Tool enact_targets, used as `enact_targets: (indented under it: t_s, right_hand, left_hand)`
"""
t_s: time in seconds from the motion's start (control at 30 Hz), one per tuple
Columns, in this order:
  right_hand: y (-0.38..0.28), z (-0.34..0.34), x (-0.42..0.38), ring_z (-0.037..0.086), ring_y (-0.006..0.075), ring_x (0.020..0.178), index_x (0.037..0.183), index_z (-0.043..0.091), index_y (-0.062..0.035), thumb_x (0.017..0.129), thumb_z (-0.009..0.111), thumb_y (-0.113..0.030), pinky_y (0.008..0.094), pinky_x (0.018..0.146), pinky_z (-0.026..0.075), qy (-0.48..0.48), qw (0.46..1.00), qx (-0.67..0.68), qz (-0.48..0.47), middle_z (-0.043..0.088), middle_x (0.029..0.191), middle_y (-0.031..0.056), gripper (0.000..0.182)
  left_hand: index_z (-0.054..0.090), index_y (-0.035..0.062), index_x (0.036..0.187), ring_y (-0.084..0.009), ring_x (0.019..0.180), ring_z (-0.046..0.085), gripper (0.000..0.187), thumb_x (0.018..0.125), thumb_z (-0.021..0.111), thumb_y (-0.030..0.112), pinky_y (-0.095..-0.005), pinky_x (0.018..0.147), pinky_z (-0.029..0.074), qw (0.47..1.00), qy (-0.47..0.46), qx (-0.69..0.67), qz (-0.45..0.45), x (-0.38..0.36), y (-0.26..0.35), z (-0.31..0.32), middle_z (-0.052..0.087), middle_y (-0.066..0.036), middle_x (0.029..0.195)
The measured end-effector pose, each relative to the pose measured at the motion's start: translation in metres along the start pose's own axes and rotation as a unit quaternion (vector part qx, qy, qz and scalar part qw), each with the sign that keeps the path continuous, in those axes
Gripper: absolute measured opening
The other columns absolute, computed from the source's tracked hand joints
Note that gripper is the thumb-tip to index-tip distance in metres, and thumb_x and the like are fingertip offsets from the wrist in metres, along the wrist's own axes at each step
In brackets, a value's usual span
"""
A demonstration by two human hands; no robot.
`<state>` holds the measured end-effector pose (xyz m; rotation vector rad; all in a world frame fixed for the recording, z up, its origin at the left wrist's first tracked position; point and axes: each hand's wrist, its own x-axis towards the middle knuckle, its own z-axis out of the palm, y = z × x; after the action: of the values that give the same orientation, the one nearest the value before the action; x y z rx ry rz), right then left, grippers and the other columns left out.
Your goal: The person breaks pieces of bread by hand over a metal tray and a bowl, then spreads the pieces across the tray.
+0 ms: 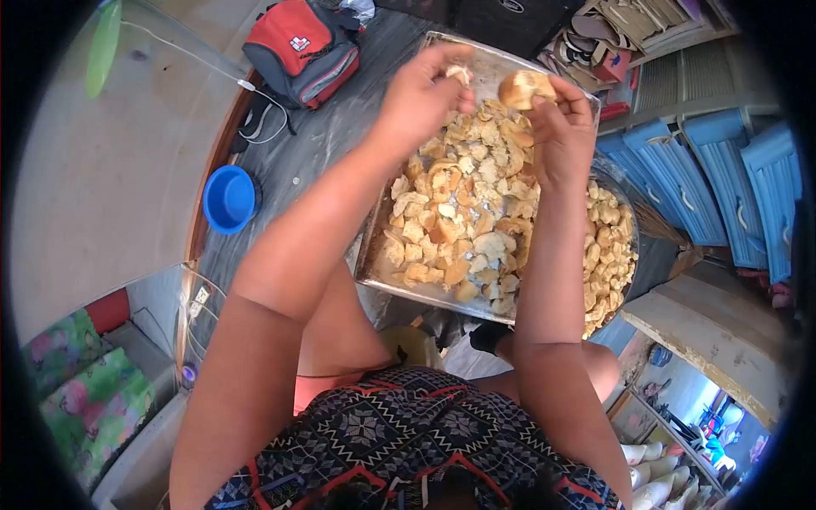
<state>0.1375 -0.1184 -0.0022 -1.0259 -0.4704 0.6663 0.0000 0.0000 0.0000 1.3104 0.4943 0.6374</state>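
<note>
My left hand [425, 95] is raised above the far part of a metal baking tray [371, 246], its fingers pinched on a small torn piece of bread [460, 75]. Opposite it, my right hand [563, 127] grips a larger bread roll [523, 88] with its pale inside showing. A gap separates the two pieces. Torn bread pieces [489, 170] lie spread across the tray below both hands. My right forearm hides part of the tray's right side. Beside the tray, a round container of small whole rolls [608, 246] is partly covered by that arm.
A blue bowl [230, 200] stands on the grey floor at left. Beyond it rests a red and grey backpack [302, 55] near a white cable [183, 58]. Blue drawer fronts [714, 170] line the right side, and a stack of shoe soles [591, 38] sits at the far right.
</note>
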Motion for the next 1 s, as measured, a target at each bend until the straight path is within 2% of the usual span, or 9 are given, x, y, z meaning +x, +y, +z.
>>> enact_targets:
  t_s: [0.2, 0.27, 0.33, 0.47, 0.57, 0.73, 0.83, 0.9, 1.0]
  right_hand:
    - [0.017, 0.026, -0.007, 0.056, 0.0120, 0.080, 0.100, 0.062, -0.0014, 0.077, 0.060, 0.000, 0.0230, 0.070, 0.047, -0.034, 0.945, -0.280, -0.164, 0.054, 0.091, 0.0051, 0.023]
    - [0.010, 0.028, -0.013, 0.055, 0.0113, 0.078, 0.098, 0.063, -0.0019, 0.077, 0.062, -0.003, 0.0228, 0.067, 0.046, -0.050, 0.901, -0.387, -0.191, 0.054, 0.089, 0.0044, 0.021]
    - [0.007, 0.028, -0.014, 0.051, 0.0088, 0.067, 0.091, 0.066, -0.0022, 0.077, 0.066, -0.008, 0.0214, 0.058, 0.042, -0.078, 0.842, -0.495, -0.201, 0.057, 0.080, 0.0012, 0.015]
    - [0.007, 0.017, -0.003, 0.050, 0.0067, 0.060, 0.087, 0.065, -0.0001, 0.078, 0.068, -0.008, 0.0195, 0.053, 0.040, 0.001, 0.974, -0.228, 0.006, 0.061, 0.077, 0.0036, 0.012]
    - [0.011, 0.015, 0.003, 0.054, 0.0087, 0.064, 0.091, 0.063, 0.0023, 0.079, 0.067, -0.008, 0.0210, 0.056, 0.046, 0.046, 0.997, -0.063, 0.015, 0.061, 0.078, 0.0058, 0.016]
    - [0.025, -0.009, 0.034, 0.057, 0.0126, 0.068, 0.092, 0.060, 0.0041, 0.080, 0.066, -0.006, 0.0244, 0.062, 0.051, 0.107, 0.993, -0.045, -0.026, 0.061, 0.079, 0.0072, 0.017]
    - [0.017, -0.044, 0.067, 0.057, 0.0126, 0.069, 0.090, 0.063, 0.0027, 0.080, 0.066, -0.010, 0.0246, 0.060, 0.048, 0.150, 0.973, -0.125, -0.121, 0.062, 0.079, 0.0063, 0.016]
    - [0.014, -0.053, 0.077, 0.058, 0.0122, 0.069, 0.088, 0.066, -0.0007, 0.080, 0.067, -0.015, 0.0265, 0.061, 0.047, 0.040, 0.899, -0.420, -0.115, 0.063, 0.077, 0.0047, 0.017]
    - [0.024, -0.054, 0.080, 0.056, 0.0111, 0.067, 0.089, 0.067, -0.0048, 0.078, 0.068, -0.020, 0.0265, 0.062, 0.045, -0.042, 0.851, -0.522, -0.035, 0.063, 0.073, 0.0030, 0.018]
  left_hand:
    - [0.051, -0.0051, 0.113, -0.0140, 0.075, 0.061, 0.029, 0.087, 0.052, 0.008, -0.0243, 0.072, 0.051, 0.973, -0.001, -0.206, -0.101, -0.008, -0.001, 0.012, 0.060, -0.010, 0.088]
    - [0.054, -0.0057, 0.106, -0.0137, 0.077, 0.061, 0.024, 0.085, 0.054, 0.006, -0.0238, 0.069, 0.052, 0.998, -0.007, 0.004, -0.058, -0.010, -0.005, 0.012, 0.061, -0.009, 0.087]
    - [0.054, -0.0058, 0.105, -0.0138, 0.076, 0.061, 0.023, 0.084, 0.054, 0.005, -0.0238, 0.067, 0.052, 0.999, 0.003, 0.024, -0.045, -0.007, -0.008, 0.009, 0.061, -0.010, 0.088]
    - [0.054, -0.0066, 0.102, -0.0144, 0.071, 0.063, 0.021, 0.084, 0.052, 0.003, -0.0238, 0.062, 0.053, 0.998, 0.007, 0.053, -0.024, -0.003, -0.005, 0.007, 0.061, -0.012, 0.090]
    - [0.054, -0.0067, 0.102, -0.0150, 0.068, 0.063, 0.022, 0.083, 0.052, 0.003, -0.0238, 0.061, 0.052, 1.000, 0.026, 0.007, -0.010, 0.001, -0.009, 0.011, 0.061, -0.012, 0.089]
    - [0.055, -0.0062, 0.102, -0.0146, 0.068, 0.064, 0.025, 0.079, 0.052, 0.003, -0.0230, 0.058, 0.050, 0.991, 0.050, 0.126, 0.006, -0.009, 0.003, 0.018, 0.061, -0.011, 0.088]
    - [0.055, -0.0060, 0.103, -0.0133, 0.067, 0.063, 0.026, 0.079, 0.053, 0.003, -0.0223, 0.057, 0.049, 0.989, 0.052, 0.138, 0.021, -0.008, 0.000, 0.009, 0.061, -0.011, 0.089]
    - [0.055, -0.0058, 0.103, -0.0125, 0.066, 0.062, 0.025, 0.079, 0.053, 0.003, -0.0221, 0.057, 0.048, 0.991, 0.045, 0.121, 0.029, -0.006, -0.007, 0.003, 0.062, -0.010, 0.089]
    - [0.056, -0.0048, 0.103, -0.0117, 0.065, 0.062, 0.024, 0.080, 0.053, 0.003, -0.0223, 0.057, 0.048, 0.995, 0.045, 0.085, -0.022, -0.002, -0.011, 0.000, 0.062, -0.010, 0.088]
